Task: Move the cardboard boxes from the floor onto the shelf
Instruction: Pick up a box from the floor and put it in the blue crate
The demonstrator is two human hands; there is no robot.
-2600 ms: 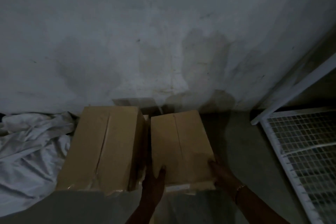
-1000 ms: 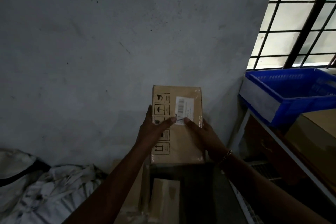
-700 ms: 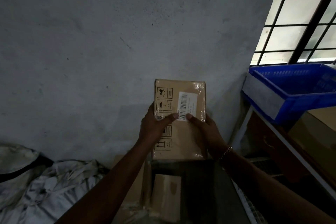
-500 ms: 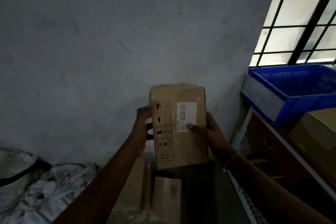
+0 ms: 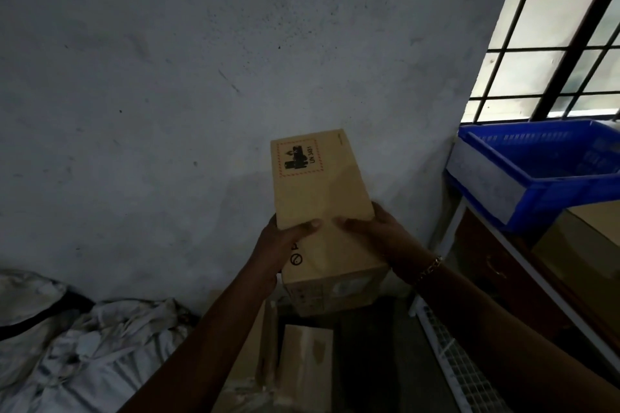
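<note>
I hold a brown cardboard box (image 5: 318,191) in the air in front of the grey wall, its broad face with a battery warning label turned up towards me. My left hand (image 5: 278,245) grips its left side with the thumb over the top face. My right hand (image 5: 372,231) grips the right side the same way. Below, on the floor, more cardboard boxes (image 5: 302,365) stand side by side. The white shelf frame (image 5: 523,261) is on the right.
A blue plastic crate (image 5: 543,171) sits on top of the shelf, below a barred window (image 5: 550,30). A brown box (image 5: 583,245) stands under the crate. White wire mesh (image 5: 453,362) forms the low shelf level. Crumpled white cloth (image 5: 73,345) lies on the floor at left.
The box was lifted from the floor to chest height, then turned in my hands, so the barcode side now faces down-front and the warning-label face shows on top.
</note>
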